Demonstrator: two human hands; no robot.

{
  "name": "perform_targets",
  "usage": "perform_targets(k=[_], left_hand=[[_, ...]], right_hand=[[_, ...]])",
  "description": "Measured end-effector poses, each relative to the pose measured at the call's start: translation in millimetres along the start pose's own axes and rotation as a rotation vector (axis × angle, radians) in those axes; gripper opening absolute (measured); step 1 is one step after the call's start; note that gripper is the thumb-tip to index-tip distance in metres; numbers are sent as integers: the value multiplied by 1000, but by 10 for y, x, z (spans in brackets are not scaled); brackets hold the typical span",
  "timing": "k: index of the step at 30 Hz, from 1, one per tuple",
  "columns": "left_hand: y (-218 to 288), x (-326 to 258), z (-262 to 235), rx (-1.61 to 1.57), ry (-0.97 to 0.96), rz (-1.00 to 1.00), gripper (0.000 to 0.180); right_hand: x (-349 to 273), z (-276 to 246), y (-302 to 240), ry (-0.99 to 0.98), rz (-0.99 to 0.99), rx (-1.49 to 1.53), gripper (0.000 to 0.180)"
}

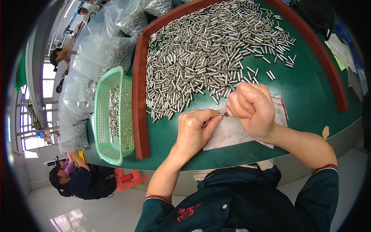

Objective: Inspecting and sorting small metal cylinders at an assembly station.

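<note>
My left hand (192, 129) is closed, thumb and forefinger pinching a small metal pin (223, 114) whose end shows between my two hands. Part of another short metal piece (204, 125) peeks out under the left fingers. My right hand (255, 110) is curled into a fist close against that pin end; what its fingers hold is hidden. Both hands hover over a whitish, smudged cloth (228, 134) on the green tabletop (305, 92). Beyond them spreads a large heap of short, shiny metal pins (208, 50).
Red-brown rails (141, 104) border the heap left, back and right. Left of them stands a light green basket (101, 116) containing small metal parts. Clear plastic bags (87, 58) of parts line the far left. Papers (340, 50) lie right. People work at left, near a red stool (129, 179).
</note>
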State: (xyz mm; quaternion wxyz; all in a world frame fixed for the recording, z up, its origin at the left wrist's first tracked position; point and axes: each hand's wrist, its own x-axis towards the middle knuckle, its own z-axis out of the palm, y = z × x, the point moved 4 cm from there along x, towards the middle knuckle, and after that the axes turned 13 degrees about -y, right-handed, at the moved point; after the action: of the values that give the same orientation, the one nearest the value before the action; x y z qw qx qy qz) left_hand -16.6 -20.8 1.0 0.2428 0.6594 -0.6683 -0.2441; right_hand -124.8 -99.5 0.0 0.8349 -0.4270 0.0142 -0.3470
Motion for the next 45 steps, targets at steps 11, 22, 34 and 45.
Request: perform_targets(k=[11,22,34,45], left_hand=[[-25,33,5,-34,-37,-8,7],[-276,-59,-1,-1642,-190,-123,6],[-326,-30,-49,-1631,-142,-231,18],[-395,-15,-128,-1407,47,-119,25]], right_hand=[[-7,83,3,9,-11,-146,40],[-28,10,-37,-8,-10,-79,40],[13,0,-26,12,-5,-45,41],[12,-9,-28,-4,11,-13,41]])
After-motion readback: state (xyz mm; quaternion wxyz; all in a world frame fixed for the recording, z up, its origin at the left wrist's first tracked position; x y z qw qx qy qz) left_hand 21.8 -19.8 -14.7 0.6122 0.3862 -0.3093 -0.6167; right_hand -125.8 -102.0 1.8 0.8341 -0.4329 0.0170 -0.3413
